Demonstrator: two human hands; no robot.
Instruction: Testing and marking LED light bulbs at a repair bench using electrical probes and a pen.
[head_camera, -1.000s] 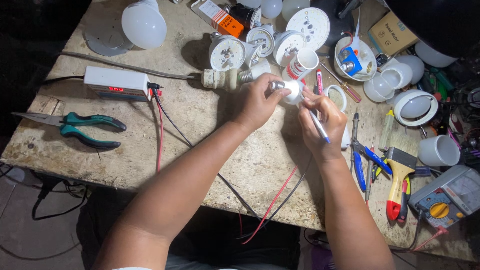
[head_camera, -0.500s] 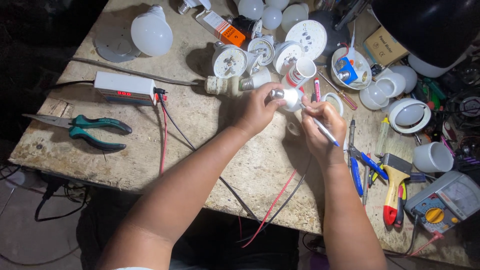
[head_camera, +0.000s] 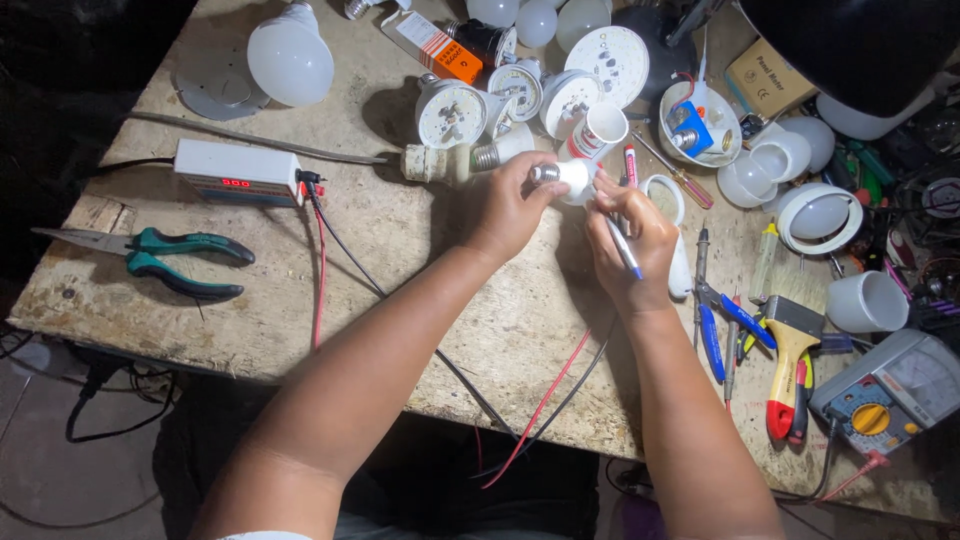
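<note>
- The table (head_camera: 420, 300), a worn pale slab, fills the view; two forearms reach up from 6 o'clock toward its middle.
- Red and black wires (head_camera: 545, 400) run off the near edge between the arms.
- At 4 o'clock lie a multimeter (head_camera: 890, 395), a paintbrush with a yellow and red handle (head_camera: 792, 350) and blue-handled pliers (head_camera: 725, 325).
- At 9 o'clock lie green-handled pliers (head_camera: 165, 260); just beyond them sits a white tester box with a red display (head_camera: 237, 172), its leads trailing toward the near edge.
- The right hand (head_camera: 632, 240), just right of centre, has its grip closed on a thin blue and white pen-like tool (head_camera: 622, 245), whose upper end points at the bulb.
- The left hand (head_camera: 510, 205) has its grip closed around a small lit bulb (head_camera: 572, 178), metal base toward 9 o'clock, glowing part toward the right hand; it is held above the table just past centre, between the two hands.
- Just beyond the hands, at 12 o'clock, stand opened bulb housings (head_camera: 450, 112), a round white LED disc (head_camera: 607, 52) and an orange and white box (head_camera: 438, 47).
- At 11 o'clock lies a large white bulb (head_camera: 290, 62).
- At 2 o'clock are white domes (head_camera: 820, 215) and a bowl of small parts (head_camera: 700, 125).
</note>
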